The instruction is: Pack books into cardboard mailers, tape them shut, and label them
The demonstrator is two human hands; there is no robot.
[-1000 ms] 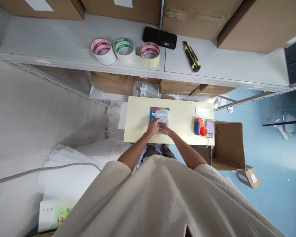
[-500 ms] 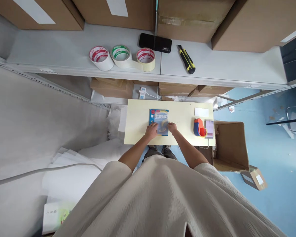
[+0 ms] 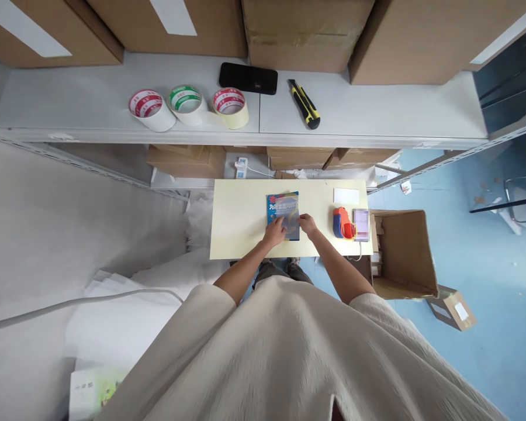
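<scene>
A blue book [image 3: 291,204] with red and white lettering lies on the cream table [image 3: 239,219]; a hazy, greyish layer covers the right part of its cover. My left hand [image 3: 275,231] rests on the lower left of the cover, fingers stretched out over it. At the book's right edge my right hand [image 3: 307,223] is closed in a pinch, gripping that edge. The lower left of the book is hidden under my left hand.
On the table's right are a red and blue tape dispenser [image 3: 342,223], a phone-like device [image 3: 361,225] and a white card [image 3: 346,196]. An open carton [image 3: 405,251] stands beside it. The shelf ahead carries tape rolls [image 3: 186,105], a black phone [image 3: 248,78] and a cutter [image 3: 304,104].
The view has shifted, so the shelf and table appear further left. My left hand's fingers have stretched out across the cover. The book sits slightly further right on the table, a little turned.
</scene>
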